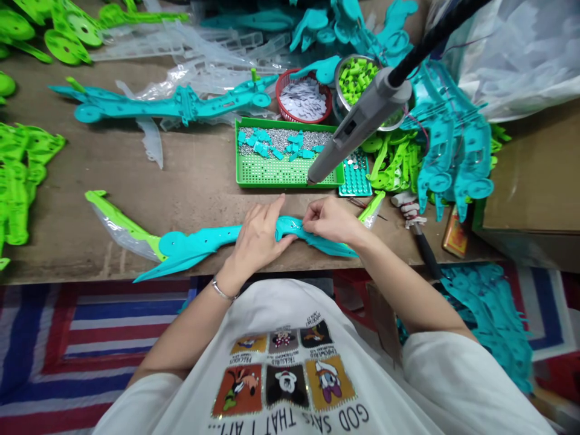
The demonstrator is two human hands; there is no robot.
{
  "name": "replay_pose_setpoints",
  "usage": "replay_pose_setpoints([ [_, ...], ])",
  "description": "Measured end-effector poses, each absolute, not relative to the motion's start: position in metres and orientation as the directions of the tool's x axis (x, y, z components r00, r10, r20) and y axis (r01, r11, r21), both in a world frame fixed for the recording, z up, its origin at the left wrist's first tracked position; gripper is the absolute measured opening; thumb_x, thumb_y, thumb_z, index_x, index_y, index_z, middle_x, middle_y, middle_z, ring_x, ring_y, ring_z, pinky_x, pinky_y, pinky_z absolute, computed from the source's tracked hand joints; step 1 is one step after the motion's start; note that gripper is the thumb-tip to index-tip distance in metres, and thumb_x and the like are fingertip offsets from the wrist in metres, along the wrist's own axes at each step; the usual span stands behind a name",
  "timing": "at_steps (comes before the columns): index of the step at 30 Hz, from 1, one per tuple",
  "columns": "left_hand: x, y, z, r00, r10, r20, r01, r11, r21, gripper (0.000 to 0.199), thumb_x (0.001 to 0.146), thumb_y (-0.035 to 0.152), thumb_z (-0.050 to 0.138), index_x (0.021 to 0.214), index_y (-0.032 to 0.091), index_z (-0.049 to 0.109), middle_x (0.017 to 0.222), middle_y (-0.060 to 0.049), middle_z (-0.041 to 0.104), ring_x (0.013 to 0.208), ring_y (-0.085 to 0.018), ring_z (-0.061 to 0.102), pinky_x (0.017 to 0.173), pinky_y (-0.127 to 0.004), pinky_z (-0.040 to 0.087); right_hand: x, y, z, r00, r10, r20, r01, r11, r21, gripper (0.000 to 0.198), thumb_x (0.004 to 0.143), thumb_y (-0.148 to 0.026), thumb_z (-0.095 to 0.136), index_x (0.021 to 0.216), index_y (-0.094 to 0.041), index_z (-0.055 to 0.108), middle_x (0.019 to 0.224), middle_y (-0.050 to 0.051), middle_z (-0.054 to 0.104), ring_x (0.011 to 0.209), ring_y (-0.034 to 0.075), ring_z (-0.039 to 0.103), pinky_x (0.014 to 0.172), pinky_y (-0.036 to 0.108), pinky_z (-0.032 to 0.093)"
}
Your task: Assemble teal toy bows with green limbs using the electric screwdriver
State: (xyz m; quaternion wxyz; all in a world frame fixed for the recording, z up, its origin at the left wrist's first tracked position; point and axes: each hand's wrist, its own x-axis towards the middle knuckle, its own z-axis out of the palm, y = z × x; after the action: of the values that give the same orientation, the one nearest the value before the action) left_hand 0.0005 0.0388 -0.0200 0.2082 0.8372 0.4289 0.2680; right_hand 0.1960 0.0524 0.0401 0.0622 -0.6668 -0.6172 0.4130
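Observation:
A teal toy bow (206,240) with lime-green and clear curved arms lies across the table edge in front of me. My left hand (258,234) rests over its middle, fingers stretched along the far side and thumb at the near side, steadying it. On the bow's right half, my right hand (334,220) is closed in a pinch against the surface. Whatever its fingertips hold, if anything, is hidden. Just beyond stands a green perforated tray (281,172) with small screws and teal pieces. A grey electric screwdriver (357,124) hangs over the tray's right side.
Behind the tray are a red basket (281,103) of pale pieces and a metal bowl (339,90) of green bits. Another teal bow shell (136,109) lies further back. Green parts (22,181) pile up left, teal shells (448,133) right. A cloth-wrapped tool (410,208) lies near the right.

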Motion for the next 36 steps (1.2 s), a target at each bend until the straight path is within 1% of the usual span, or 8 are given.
replay_pose_setpoints([
  [6,-0.002,0.038,-0.013,0.526,0.824,0.209,0.623,-0.541,0.564,0.083,0.081,0.042,0.077,0.148,0.009,0.039,0.122,-0.018,0.065,0.113,-0.034,0.06,0.106,-0.052,0.046,0.189,0.048,0.045,-0.125,0.907,-0.402,0.862,-0.101,-0.497,0.01,0.068,-0.008,0.062,0.067,-0.015,0.069,0.065,0.003,0.069,0.061,0.013,0.059,0.059,0.024,0.039],
  [9,-0.01,0.033,-0.004,0.634,0.762,0.135,0.63,-0.61,0.48,0.092,0.076,0.051,0.08,0.15,0.014,0.04,0.131,-0.018,0.06,0.126,-0.039,0.054,0.115,-0.061,0.034,0.199,0.034,0.044,-0.165,0.927,-0.338,0.823,-0.06,-0.565,0.005,0.077,-0.014,0.064,0.076,-0.015,0.069,0.068,0.002,0.07,0.062,0.013,0.06,0.061,0.025,0.042],
  [13,-0.027,0.027,0.003,0.694,0.716,0.075,0.64,-0.662,0.391,0.101,0.072,0.041,0.085,0.155,0.015,0.033,0.149,-0.023,0.047,0.141,-0.044,0.04,0.117,-0.067,0.028,0.225,-0.004,0.039,-0.252,0.967,-0.028,0.745,0.175,-0.644,0.022,0.088,-0.037,0.067,0.096,-0.016,0.068,0.088,0.007,0.072,0.079,0.017,0.065,0.073,0.03,0.051],
  [18,-0.037,0.03,0.005,0.734,0.672,0.097,0.597,-0.707,0.379,0.08,0.085,0.034,0.069,0.155,0.015,0.034,0.148,-0.022,0.051,0.127,-0.041,0.055,0.101,-0.055,0.049,0.252,-0.05,0.02,-0.446,0.843,0.3,0.794,0.528,-0.302,0.026,0.088,-0.032,0.07,0.111,-0.021,0.068,0.11,0.012,0.073,0.103,0.025,0.067,0.087,0.042,0.053],
  [22,-0.036,0.041,0.016,0.739,0.66,0.135,0.592,-0.732,0.338,0.08,0.087,0.04,0.064,0.156,0.014,0.033,0.138,-0.02,0.061,0.116,-0.038,0.063,0.095,-0.051,0.052,0.259,-0.061,0.009,-0.361,0.812,0.458,0.866,0.474,-0.157,0.019,0.089,-0.021,0.069,0.107,-0.024,0.072,0.106,0.009,0.077,0.102,0.022,0.071,0.087,0.038,0.055],
  [28,-0.032,0.053,0.04,0.761,0.634,0.133,0.568,-0.752,0.336,0.078,0.093,0.041,0.055,0.16,0.016,0.025,0.141,-0.018,0.06,0.123,-0.034,0.063,0.098,-0.047,0.053,0.256,-0.054,0.032,-0.314,0.821,0.476,0.919,0.389,-0.067,0.016,0.088,-0.025,0.071,0.102,-0.03,0.077,0.099,0.002,0.081,0.097,0.02,0.075,0.081,0.036,0.052],
  [32,-0.043,0.043,0.054,0.745,0.65,0.151,0.597,-0.75,0.284,0.082,0.091,0.045,0.063,0.158,0.012,0.028,0.137,-0.021,0.063,0.124,-0.036,0.062,0.103,-0.051,0.05,0.257,-0.048,0.051,-0.351,0.777,0.522,0.889,0.451,-0.075,0.018,0.087,-0.023,0.072,0.102,-0.032,0.076,0.099,-0.001,0.081,0.094,0.018,0.076,0.08,0.033,0.051],
  [36,-0.093,0.025,0.066,0.598,0.757,0.265,0.732,-0.65,0.203,0.058,0.094,0.033,0.063,0.148,0.021,0.045,0.141,-0.014,0.062,0.133,-0.03,0.056,0.117,-0.053,0.038,0.264,-0.044,0.061,-0.35,0.758,0.55,0.861,0.492,-0.131,0.032,0.084,-0.022,0.076,0.112,-0.035,0.074,0.099,0.0,0.08,0.086,0.02,0.076,0.075,0.035,0.052],
])
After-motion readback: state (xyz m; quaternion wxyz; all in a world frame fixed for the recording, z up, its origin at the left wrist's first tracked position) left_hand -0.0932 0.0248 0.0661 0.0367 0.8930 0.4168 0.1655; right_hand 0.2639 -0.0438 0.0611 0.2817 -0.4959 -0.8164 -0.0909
